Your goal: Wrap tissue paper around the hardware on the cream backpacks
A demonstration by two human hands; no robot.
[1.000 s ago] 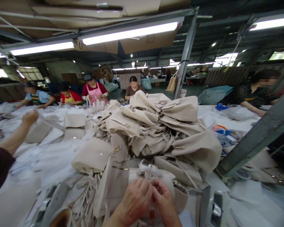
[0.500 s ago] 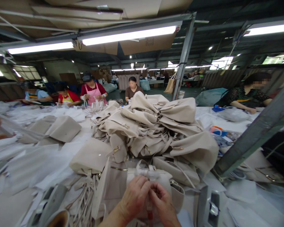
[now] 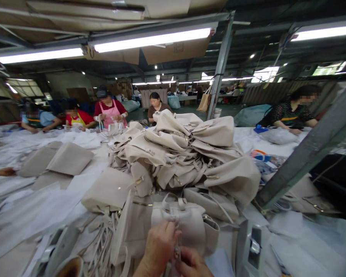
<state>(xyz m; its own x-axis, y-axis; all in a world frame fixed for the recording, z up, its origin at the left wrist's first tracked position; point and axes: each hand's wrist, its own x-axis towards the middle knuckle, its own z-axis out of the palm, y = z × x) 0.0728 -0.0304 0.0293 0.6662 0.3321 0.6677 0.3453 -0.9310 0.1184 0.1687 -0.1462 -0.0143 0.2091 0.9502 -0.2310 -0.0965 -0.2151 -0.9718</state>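
A beige bag (image 3: 192,215) with a top handle and a front strap lies right before me. My left hand (image 3: 160,244) is closed at the middle of the bag's front, its fingers pressed around the narrow strap (image 3: 177,246) that hangs there. Just below and to the right, my right hand (image 3: 192,263) pinches the same strap near a small metal fitting, with its fingertips partly hidden. A bundle of thin loose straps (image 3: 99,240) lies left of my hands. Behind the bag rises a large pile of similar beige bags (image 3: 173,150).
Tape dispensers stand at the left (image 3: 56,246) and right (image 3: 252,246). A slanted metal post (image 3: 302,154) crosses the right side. White wrapping sheets (image 3: 40,211) cover the left of the table. Several people sit or stand across it, and another person's hand (image 3: 4,172) reaches in at far left.
Both my hands have moved down the bag's front, the right one lower than the left, uncovering the bag's flap and the strap. The hand at far left has drawn away from a clear plastic sheet.
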